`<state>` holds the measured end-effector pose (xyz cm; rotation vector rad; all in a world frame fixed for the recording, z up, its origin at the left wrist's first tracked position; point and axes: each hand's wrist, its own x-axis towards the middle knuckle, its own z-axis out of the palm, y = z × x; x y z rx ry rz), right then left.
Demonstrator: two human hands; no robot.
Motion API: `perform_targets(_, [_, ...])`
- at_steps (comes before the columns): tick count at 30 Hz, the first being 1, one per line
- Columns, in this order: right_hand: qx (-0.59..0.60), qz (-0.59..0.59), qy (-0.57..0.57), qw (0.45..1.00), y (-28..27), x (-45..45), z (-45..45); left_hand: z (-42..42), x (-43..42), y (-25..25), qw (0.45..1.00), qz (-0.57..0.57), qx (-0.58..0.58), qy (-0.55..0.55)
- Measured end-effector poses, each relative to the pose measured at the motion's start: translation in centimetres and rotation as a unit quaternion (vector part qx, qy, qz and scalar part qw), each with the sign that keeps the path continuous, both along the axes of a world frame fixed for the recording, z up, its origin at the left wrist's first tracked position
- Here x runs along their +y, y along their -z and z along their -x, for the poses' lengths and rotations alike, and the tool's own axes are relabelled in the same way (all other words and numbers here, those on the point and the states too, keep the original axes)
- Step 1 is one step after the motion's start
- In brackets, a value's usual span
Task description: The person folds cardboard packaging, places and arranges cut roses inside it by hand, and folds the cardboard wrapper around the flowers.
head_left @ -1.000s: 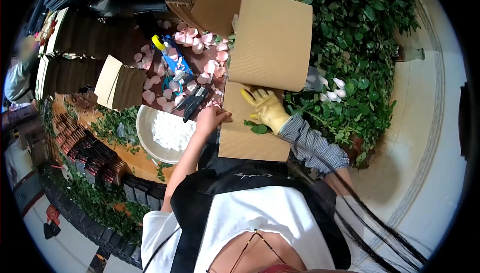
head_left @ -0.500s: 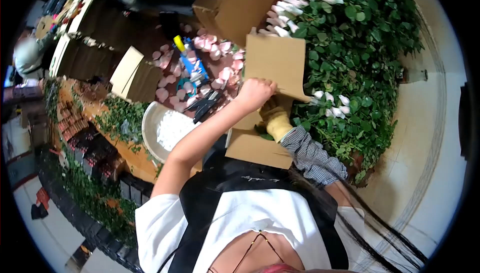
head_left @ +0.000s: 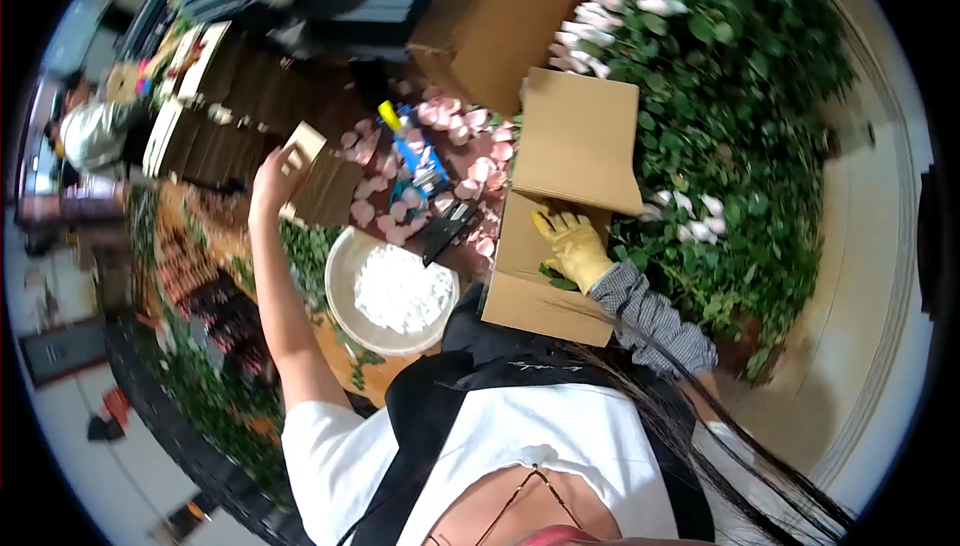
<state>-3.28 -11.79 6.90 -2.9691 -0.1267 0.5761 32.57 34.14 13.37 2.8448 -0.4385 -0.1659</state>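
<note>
My bare left hand (head_left: 272, 178) is at the near end of a stack of folded cardboard (head_left: 332, 186), its fingers bent over the edge of a cardboard sheet (head_left: 312, 138). My right hand (head_left: 575, 246), in a yellow work glove, lies flat with fingers spread on an unfolded cardboard wrap (head_left: 545, 308) in front of me. The wrap's upper panel (head_left: 580, 136) stands beyond the glove. A green leaf (head_left: 560, 281) shows beside the glove; anything else under the palm is hidden.
A white tub (head_left: 340, 311) of small white pieces (head_left: 403, 288) stands left of the wrap. Pink petals (head_left: 480, 168), a black stapler-like tool (head_left: 446, 233) and a blue item (head_left: 420, 161) lie beyond. Leafy pale roses (head_left: 720, 146) are piled right. Another person (head_left: 100, 131) is far left.
My left hand has moved left from the cardboard wrap to the cardboard stack. My right glove has opened out, its fingers now spread on the wrap. The view has shifted somewhat.
</note>
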Motion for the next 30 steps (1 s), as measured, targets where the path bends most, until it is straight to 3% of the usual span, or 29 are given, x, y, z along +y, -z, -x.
perform_targets(2, [-0.012, -0.012, -0.028, 0.999, 0.4, 0.0, 0.0, 1.7, -3.1, -4.4, 0.990, -0.006, 0.116, -0.079])
perform_targets(4, [-0.005, -0.024, -0.025, 0.999, 0.7, -0.2, -0.1, 2.4, -3.1, -4.2, 0.999, -0.018, -0.042, 0.007])
perform_targets(6, [0.012, -0.020, -0.007, 1.000, 0.1, 0.0, 0.2, 5.1, -5.2, -7.1, 0.985, -0.081, -0.154, -0.018])
perform_targets(8, [0.024, -0.030, 0.007, 0.999, 1.4, 0.0, 0.1, 7.1, -6.5, -8.9, 0.980, 0.065, -0.175, -0.061])
perform_targets(10, [0.034, -0.008, -0.003, 0.999, 0.5, 0.1, -0.1, 8.2, -5.9, -8.6, 0.980, 0.186, -0.060, -0.018])
perform_targets(11, [0.039, -0.001, -0.008, 0.999, -0.6, 0.2, -0.1, 9.5, -6.1, -8.0, 0.981, 0.184, -0.053, -0.013])
perform_targets(12, [0.043, 0.006, -0.013, 0.999, -1.0, 0.2, -0.2, 12.0, -7.8, -7.8, 0.966, 0.226, 0.114, 0.051])
perform_targets(13, [0.029, 0.030, -0.014, 0.999, 0.9, 0.2, -0.5, 14.3, -9.9, -7.6, 0.919, 0.260, 0.276, 0.111])
perform_targets(14, [0.030, 0.030, -0.010, 0.999, 2.1, 0.1, -0.4, 15.1, -13.7, -7.8, 0.825, 0.206, 0.480, 0.216])
perform_targets(15, [-0.002, 0.038, -0.022, 0.999, 3.0, 0.0, -0.5, 15.8, -17.5, -6.4, 0.800, 0.061, 0.557, 0.213])
perform_targets(16, [-0.035, 0.048, -0.032, 0.998, 3.5, -0.1, -0.4, 17.5, -19.9, -1.9, 0.787, 0.211, 0.510, 0.275])
perform_targets(17, [0.019, 0.032, -0.019, 0.999, -0.8, 0.3, -1.0, 18.6, -22.5, 0.2, 0.754, 0.242, 0.588, 0.161])
perform_targets(18, [0.041, 0.038, -0.022, 0.998, -0.3, 0.4, -1.1, 19.8, -24.8, 2.0, 0.704, 0.268, 0.656, 0.044])
perform_targets(20, [0.064, 0.051, -0.042, 0.996, -1.8, 0.2, -0.9, 23.1, -28.3, 7.9, 0.726, 0.415, 0.549, -0.007])
perform_targets(21, [0.044, -0.033, -0.003, 0.998, -2.7, -0.5, -0.7, 22.8, -28.0, 12.6, 0.818, 0.346, 0.449, 0.102])
perform_targets(22, [0.047, -0.030, 0.009, 0.998, -2.2, -0.8, -0.3, 23.4, -28.3, 11.4, 0.853, 0.301, 0.417, 0.087])
perform_targets(24, [-0.050, -0.165, 0.066, 0.983, -0.8, -1.5, -0.2, 24.2, -28.5, 12.7, 0.903, 0.295, 0.293, 0.112])
perform_targets(25, [-0.025, -0.137, 0.119, 0.983, -1.1, -1.6, -0.5, 24.6, -29.2, 12.3, 0.930, 0.270, 0.219, 0.119])
perform_targets(26, [-0.033, -0.144, 0.115, 0.982, -0.4, -2.1, -0.4, 25.1, -29.5, 11.9, 0.934, 0.272, 0.196, 0.121])
perform_targets(28, [-0.174, -0.118, 0.124, 0.970, -0.1, -1.3, -0.4, 24.9, -29.4, 12.1, 0.945, 0.217, 0.204, 0.137])
perform_targets(30, [-0.093, -0.111, 0.091, 0.985, 0.2, -0.5, -1.2, 24.5, -29.3, 13.0, 0.950, 0.211, 0.158, 0.166])
